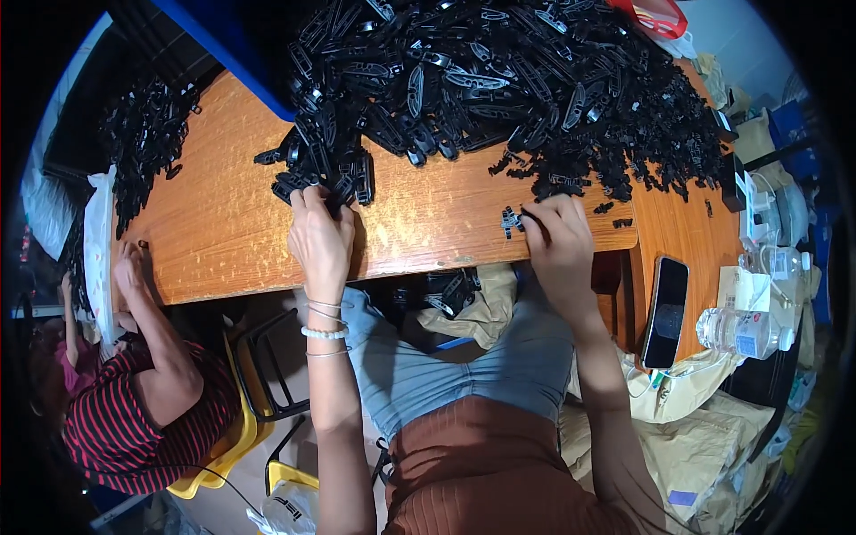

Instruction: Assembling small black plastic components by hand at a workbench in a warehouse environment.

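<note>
The wooden counter point(223, 223) carried everything, worn pale along its near edge. A large heap of black plastic parts point(499, 80) covered its far half, from 11 o'clock round to 2 o'clock, spilling out of a blue bin point(234, 55) at 11 o'clock. A second, smaller heap of black parts point(143, 143) lay at 9 o'clock, well apart from the first. Another person in a striped shirt point(125, 428) sat at 8 o'clock, one hand on the counter edge.

A dark phone point(665, 310) lay at 4 o'clock on a side counter, with a clear bottle point(744, 332) just beside it.

The left hand point(319, 239) rested at the near fringe of the large heap, its fingers curled into a cluster of parts point(325, 183); whether they had closed on one could not be told. The right hand point(560, 236) lay at 3 o'clock of the left, its fingers pinched on a small black part point(511, 219) at the loose edge of the heap.

Judgement: the parts looked light, stiff and moulded, with open slots and thin ribs. Smooth plastic, likely a little slippery. They appeared prone to hook into each other in the heap, so one should be taken by its outer rim or ends with a fingertip pinch, lifted clear of its neighbours. Not fragile in ordinary handling.
</note>
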A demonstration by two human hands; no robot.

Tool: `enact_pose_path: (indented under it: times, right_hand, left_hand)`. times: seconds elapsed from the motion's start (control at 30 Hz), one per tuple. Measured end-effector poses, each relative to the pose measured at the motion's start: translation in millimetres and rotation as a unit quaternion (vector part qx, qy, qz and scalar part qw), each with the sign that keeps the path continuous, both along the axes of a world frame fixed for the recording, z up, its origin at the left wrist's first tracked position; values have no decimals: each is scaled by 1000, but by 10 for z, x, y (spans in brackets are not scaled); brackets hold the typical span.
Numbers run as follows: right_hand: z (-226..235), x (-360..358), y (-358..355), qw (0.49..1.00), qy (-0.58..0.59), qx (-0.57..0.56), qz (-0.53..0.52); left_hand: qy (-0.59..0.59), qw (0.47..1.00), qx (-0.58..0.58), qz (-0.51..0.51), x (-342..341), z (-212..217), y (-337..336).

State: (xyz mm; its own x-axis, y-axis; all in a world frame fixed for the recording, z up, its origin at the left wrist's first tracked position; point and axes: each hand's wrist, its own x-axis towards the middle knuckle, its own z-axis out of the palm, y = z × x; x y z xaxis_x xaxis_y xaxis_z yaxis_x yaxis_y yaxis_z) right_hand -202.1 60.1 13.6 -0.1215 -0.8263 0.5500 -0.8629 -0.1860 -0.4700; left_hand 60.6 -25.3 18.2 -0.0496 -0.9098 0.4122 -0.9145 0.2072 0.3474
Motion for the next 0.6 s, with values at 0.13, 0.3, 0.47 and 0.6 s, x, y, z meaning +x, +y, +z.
enact_pose_path:
  times: [0.13,0.3,0.47,0.6]
  right_hand:
    - [-14,24,-195,993,100,57,13]
    - [-103,91,-421,993,93,57,51]
    - [13,147,-407,967,-213,16,136]
    - [114,170,-137,839,-503,91,186]
  left_hand:
    - [97,994,-55,-20,-97,-10,130]
    - [457,878,122,-71,-403,69,465]
    - [589,760,221,-161,-625,-51,609]
    - [563,770,237,-185,-681,136,698]
